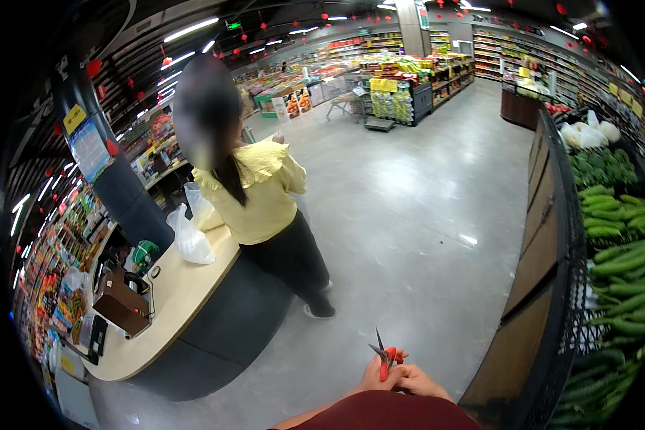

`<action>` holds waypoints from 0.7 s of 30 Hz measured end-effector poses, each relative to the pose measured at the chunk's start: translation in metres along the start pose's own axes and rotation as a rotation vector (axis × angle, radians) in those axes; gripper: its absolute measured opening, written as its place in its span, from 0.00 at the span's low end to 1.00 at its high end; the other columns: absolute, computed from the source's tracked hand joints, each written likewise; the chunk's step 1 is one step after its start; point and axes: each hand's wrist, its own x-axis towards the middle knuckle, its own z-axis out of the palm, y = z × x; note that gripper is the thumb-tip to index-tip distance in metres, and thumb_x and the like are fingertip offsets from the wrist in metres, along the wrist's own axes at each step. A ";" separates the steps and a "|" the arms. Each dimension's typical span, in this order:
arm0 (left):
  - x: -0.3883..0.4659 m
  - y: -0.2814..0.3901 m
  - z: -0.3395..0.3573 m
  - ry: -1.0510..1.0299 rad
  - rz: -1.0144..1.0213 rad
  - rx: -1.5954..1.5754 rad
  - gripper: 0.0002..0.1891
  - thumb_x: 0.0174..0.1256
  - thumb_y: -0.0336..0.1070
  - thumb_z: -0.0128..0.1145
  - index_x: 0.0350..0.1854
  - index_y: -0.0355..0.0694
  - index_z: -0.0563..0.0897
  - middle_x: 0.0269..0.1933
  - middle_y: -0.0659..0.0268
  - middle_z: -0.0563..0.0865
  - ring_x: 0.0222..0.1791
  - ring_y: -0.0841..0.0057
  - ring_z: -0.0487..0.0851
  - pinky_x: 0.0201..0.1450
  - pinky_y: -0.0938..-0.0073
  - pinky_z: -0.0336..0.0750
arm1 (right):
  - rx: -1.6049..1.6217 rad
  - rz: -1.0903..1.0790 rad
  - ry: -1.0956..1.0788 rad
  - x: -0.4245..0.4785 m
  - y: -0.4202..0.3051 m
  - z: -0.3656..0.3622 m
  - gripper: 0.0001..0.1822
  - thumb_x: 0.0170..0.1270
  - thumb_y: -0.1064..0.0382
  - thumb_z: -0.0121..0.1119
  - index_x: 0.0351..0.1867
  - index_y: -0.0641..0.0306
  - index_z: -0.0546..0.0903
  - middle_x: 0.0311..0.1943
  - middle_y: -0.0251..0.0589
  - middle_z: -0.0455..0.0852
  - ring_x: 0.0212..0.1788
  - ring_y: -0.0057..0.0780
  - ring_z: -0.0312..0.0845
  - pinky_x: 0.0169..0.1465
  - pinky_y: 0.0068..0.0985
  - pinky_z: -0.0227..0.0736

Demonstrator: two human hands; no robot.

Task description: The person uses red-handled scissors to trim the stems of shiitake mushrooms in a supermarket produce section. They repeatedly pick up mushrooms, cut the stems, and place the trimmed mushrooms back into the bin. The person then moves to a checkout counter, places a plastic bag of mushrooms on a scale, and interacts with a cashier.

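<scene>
A pair of scissors [385,359] with red handles is in front of my body at the bottom of the view. Its dark pointed blades are spread apart and aim away from me. My left hand [373,373] holds it by the handles. Close against the left hand, my right hand [418,380] has its fingers curled near the lower handle. Whether those fingers grip anything is hidden. Both hands are above the grey floor [398,269], just beyond my dark red top [381,411].
To the left, a curved checkout counter [183,317] bears white plastic bags [191,242] and a brown box-like device [121,301]. A person in a yellow top [258,199] stands beside it. On the right is a vegetable stand [537,306] with cucumbers [631,279]. Stocked shelves [500,51] line the back.
</scene>
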 end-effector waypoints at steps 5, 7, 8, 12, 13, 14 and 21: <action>0.111 0.012 -0.023 0.081 -0.117 -0.185 0.15 0.70 0.29 0.54 0.56 0.34 0.72 0.51 0.58 0.82 0.50 0.74 0.80 0.56 0.69 0.74 | -0.318 0.088 0.208 0.079 -0.076 -0.042 0.07 0.69 0.67 0.55 0.42 0.64 0.83 0.34 0.28 0.83 0.34 0.14 0.74 0.40 0.19 0.70; 0.165 0.023 -0.025 0.079 -0.118 -0.345 0.14 0.71 0.31 0.53 0.55 0.34 0.72 0.50 0.58 0.82 0.48 0.75 0.80 0.54 0.70 0.75 | -0.500 0.026 0.235 0.110 -0.109 -0.061 0.06 0.68 0.67 0.57 0.41 0.63 0.83 0.34 0.29 0.83 0.33 0.14 0.74 0.39 0.18 0.70; 0.191 0.025 -0.030 0.052 -0.113 -0.352 0.14 0.71 0.32 0.53 0.55 0.34 0.72 0.50 0.58 0.82 0.48 0.75 0.80 0.54 0.70 0.75 | -0.483 -0.008 0.284 0.122 -0.132 -0.059 0.06 0.67 0.67 0.58 0.39 0.67 0.83 0.32 0.31 0.83 0.31 0.16 0.75 0.37 0.19 0.70; 0.279 0.018 -0.043 0.061 -0.019 -0.396 0.11 0.75 0.35 0.51 0.53 0.38 0.72 0.50 0.60 0.81 0.53 0.69 0.81 0.54 0.63 0.77 | -0.223 -0.134 0.441 0.168 -0.163 -0.098 0.06 0.65 0.70 0.60 0.38 0.73 0.81 0.30 0.38 0.84 0.30 0.20 0.78 0.36 0.21 0.73; 0.301 0.012 -0.043 0.088 0.034 -0.446 0.10 0.75 0.35 0.51 0.53 0.38 0.72 0.49 0.60 0.81 0.53 0.68 0.81 0.54 0.62 0.77 | -0.179 -0.104 0.503 0.178 -0.170 -0.106 0.06 0.65 0.70 0.60 0.38 0.73 0.81 0.31 0.39 0.84 0.30 0.21 0.78 0.35 0.20 0.73; 0.321 0.010 -0.044 0.137 0.092 -0.463 0.08 0.75 0.35 0.50 0.49 0.36 0.74 0.47 0.57 0.83 0.46 0.72 0.82 0.51 0.68 0.77 | -0.136 -0.073 0.564 0.187 -0.176 -0.114 0.05 0.64 0.70 0.61 0.37 0.73 0.81 0.31 0.40 0.85 0.29 0.21 0.79 0.35 0.20 0.74; 0.485 0.000 -0.064 0.275 -0.135 -0.759 0.10 0.76 0.38 0.50 0.39 0.36 0.73 0.35 0.62 0.79 0.38 0.69 0.83 0.46 0.62 0.80 | 0.082 -0.398 0.569 0.308 -0.239 -0.211 0.07 0.57 0.78 0.66 0.37 0.72 0.82 0.29 0.41 0.85 0.29 0.24 0.83 0.33 0.19 0.78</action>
